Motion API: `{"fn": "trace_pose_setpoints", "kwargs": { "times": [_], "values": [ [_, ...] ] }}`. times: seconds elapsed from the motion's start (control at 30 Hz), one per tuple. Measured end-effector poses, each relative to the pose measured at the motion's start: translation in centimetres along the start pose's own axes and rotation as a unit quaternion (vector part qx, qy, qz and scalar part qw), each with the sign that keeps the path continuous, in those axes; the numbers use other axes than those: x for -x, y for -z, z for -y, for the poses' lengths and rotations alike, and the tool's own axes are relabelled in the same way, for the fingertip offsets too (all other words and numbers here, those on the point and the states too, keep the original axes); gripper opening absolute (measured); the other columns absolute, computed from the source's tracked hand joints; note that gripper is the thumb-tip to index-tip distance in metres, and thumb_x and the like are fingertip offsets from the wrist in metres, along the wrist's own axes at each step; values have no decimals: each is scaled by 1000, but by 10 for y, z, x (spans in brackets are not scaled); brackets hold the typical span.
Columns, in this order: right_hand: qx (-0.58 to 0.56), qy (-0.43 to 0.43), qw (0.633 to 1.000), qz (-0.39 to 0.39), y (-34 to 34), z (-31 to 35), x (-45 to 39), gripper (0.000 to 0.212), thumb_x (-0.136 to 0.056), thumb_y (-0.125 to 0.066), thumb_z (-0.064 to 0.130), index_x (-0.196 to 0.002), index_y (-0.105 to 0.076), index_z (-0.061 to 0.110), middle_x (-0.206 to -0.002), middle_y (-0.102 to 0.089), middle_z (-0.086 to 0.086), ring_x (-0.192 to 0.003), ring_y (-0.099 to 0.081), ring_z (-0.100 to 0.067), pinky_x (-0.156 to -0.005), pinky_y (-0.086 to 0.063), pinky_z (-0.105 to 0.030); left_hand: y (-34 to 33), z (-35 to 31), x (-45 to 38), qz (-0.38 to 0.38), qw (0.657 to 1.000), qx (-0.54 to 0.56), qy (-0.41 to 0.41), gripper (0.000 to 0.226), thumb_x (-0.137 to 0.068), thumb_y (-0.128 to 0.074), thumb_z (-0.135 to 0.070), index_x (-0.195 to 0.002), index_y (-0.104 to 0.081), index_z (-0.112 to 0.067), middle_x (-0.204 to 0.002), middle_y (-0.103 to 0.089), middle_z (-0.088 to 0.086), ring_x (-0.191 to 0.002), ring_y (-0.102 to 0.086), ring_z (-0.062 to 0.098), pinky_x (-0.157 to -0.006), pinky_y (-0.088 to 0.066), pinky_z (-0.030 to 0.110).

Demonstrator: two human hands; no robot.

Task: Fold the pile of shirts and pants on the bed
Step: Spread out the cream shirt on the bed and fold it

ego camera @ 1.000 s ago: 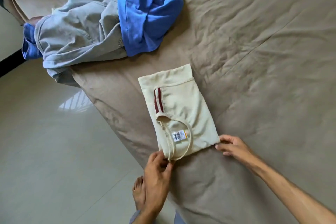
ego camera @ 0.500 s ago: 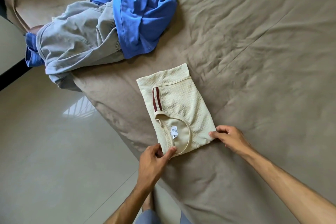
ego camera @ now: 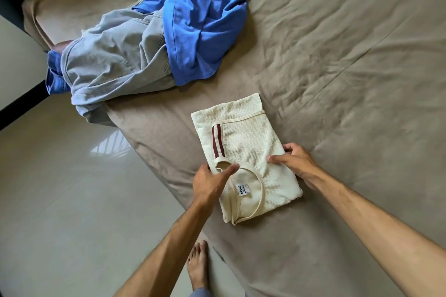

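Fingers of the left hand pinch the collar of the folded cream shirt; the right hand grips its opposite edge, seemingly with fingers tucked under. The shirt lies near the bed's edge, long axis running away from the person. Farther off, nearer the left hand, grey pants and a blue shirt lie unfolded.
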State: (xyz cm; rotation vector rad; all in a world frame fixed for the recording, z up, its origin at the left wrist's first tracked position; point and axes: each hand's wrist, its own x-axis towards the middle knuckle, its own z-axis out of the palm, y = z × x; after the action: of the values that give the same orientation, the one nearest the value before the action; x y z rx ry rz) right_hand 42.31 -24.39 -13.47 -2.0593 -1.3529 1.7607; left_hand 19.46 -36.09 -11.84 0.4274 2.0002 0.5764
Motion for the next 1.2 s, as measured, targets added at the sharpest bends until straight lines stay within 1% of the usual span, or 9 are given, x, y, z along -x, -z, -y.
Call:
{"fn": "trace_pose_setpoints", "kwargs": {
  "times": [0.1,0.17,0.3,0.6,0.7,0.8,0.97,1.1,1.2],
  "values": [
    [-66,-15,996,61,3,11,-13,53,-71,-93,37,-111,-71,9,-104,-80,-6,-94,-76,-21,-79,-60,-34,-10,-8,-20,65,995,72,-2,53,-64,-90,-60,-100,-77,-22,-95,-81,-5,-93,-77,20,-86,-63,48],
    [-76,-20,991,111,5,20,-17,59,-71,-92,39,-115,-73,5,-106,-80,-7,-102,-76,-25,-97,-57,-41,-12,-11,-27,85,986,146,-8,51,-70,-93,-46,-114,-73,-28,-105,-80,-10,-100,-77,16,-92,-62,44],
    [-68,-35,984,159,2,32,-25,71,-63,-97,35,-120,-70,4,-108,-79,-7,-104,-75,-24,-102,-55,-42,-9,-12,-30,111,963,247,0,40,-85,-86,-18,-121,-70,-17,-113,-79,3,-105,-76,23,-93,-62,40],
    [-131,-24,972,196,8,30,-28,76,-65,-96,25,-130,-63,2,-121,-75,-13,-115,-71,-29,-110,-49,-48,6,-12,-19,85,966,240,-38,33,-92,-73,-52,-120,-73,-33,-113,-78,-11,-105,-74,9,-97,-57,38],
    [-148,-3,976,161,5,41,-25,55,-76,-90,28,-121,-67,7,-109,-79,-7,-106,-75,-25,-98,-56,-39,7,-11,-25,44,978,196,-54,28,-87,-76,-58,-108,-77,-38,-107,-79,-11,-105,-74,13,-101,-57,45],
    [-159,1,978,134,1,44,-25,43,-79,-86,25,-114,-71,5,-106,-79,-9,-108,-74,-30,-99,-56,-42,8,-10,-24,25,984,141,-106,30,-88,-72,-62,-115,-66,-49,-111,-75,-22,-104,-72,2,-94,-58,36],
    [-133,-23,980,146,-5,37,-25,54,-75,-89,25,-122,-70,7,-112,-78,-9,-107,-74,-28,-105,-54,-48,15,-9,-32,31,991,82,-100,29,-91,-72,-57,-114,-69,-39,-103,-77,-18,-97,-74,4,-90,-63,43],
    [-106,-33,985,133,-7,41,-25,74,-58,-97,29,-121,-68,5,-107,-79,-8,-103,-76,-26,-102,-56,-47,12,-20,-30,34,986,159,-18,47,-78,-91,-42,-115,-67,-25,-99,-81,-8,-90,-77,8,-80,-61,31],
    [-110,-16,984,136,-3,53,-10,56,-67,-94,19,-115,-72,-2,-107,-78,-17,-107,-74,-35,-100,-57,-46,19,-35,-20,74,984,161,-20,28,-81,-89,-29,-104,-78,-16,-97,-82,2,-87,-79,14,-69,-60,24]
  ]
}}
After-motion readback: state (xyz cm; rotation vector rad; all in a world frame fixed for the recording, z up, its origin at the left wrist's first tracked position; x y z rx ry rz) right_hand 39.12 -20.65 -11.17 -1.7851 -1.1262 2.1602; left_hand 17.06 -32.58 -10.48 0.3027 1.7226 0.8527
